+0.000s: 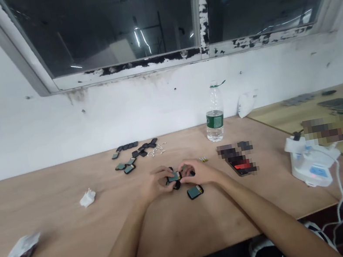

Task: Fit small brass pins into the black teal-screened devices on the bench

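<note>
Near the middle of the table, my left hand [156, 184] and my right hand [198, 171] meet around a small black-cased piece with a grey-green face [174, 176]. Fingers of both hands pinch its edges, the left at one side and the right at the other. More dark pieces lie just beneath and behind it, partly hidden by the fingers. Close below my right hand rests a similar piece, a rounded black case with a grey-green face [195, 192]. Small yellowish-silver parts [203, 159] lie beyond my right hand.
Several black pieces [142, 153] and small white bits [156, 149] lie toward the wall. A water bottle [214, 120], a phone [239, 164] and a white power strip with cables [312, 165] stand or lie to the right. Crumpled tissue [87, 198] and a wrapper [19, 255] are left.
</note>
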{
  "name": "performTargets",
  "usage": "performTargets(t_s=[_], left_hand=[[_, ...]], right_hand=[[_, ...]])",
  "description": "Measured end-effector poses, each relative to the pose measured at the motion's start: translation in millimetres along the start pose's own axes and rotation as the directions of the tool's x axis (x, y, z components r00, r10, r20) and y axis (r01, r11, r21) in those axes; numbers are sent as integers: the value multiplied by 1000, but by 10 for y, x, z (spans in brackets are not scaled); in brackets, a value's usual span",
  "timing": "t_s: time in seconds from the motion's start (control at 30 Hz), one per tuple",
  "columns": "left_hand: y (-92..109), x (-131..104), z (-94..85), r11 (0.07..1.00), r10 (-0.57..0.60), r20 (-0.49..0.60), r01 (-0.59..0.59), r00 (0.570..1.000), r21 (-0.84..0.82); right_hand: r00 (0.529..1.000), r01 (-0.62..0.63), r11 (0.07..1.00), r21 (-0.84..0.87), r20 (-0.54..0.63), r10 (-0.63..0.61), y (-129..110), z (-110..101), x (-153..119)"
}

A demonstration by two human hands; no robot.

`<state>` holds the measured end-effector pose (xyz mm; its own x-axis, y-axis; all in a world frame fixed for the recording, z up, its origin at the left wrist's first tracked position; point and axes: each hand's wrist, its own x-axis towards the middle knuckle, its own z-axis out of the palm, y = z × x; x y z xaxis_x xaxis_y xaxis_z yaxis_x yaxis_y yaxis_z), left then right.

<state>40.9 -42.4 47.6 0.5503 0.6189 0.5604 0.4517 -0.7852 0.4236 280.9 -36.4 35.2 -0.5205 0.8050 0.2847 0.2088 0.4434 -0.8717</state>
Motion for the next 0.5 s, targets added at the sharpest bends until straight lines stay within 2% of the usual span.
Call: performTargets(t_s=[0.2, 0.5], left_hand=[[-9, 2, 40, 998, 56, -35, -55, 998, 6], [-6, 1, 19, 999, 53, -50, -53, 997, -5]], right_hand=[[1000, 5, 1000, 27, 1, -5, -6, 10, -1], [995, 96, 995, 17, -17, -96, 8, 40, 3]])
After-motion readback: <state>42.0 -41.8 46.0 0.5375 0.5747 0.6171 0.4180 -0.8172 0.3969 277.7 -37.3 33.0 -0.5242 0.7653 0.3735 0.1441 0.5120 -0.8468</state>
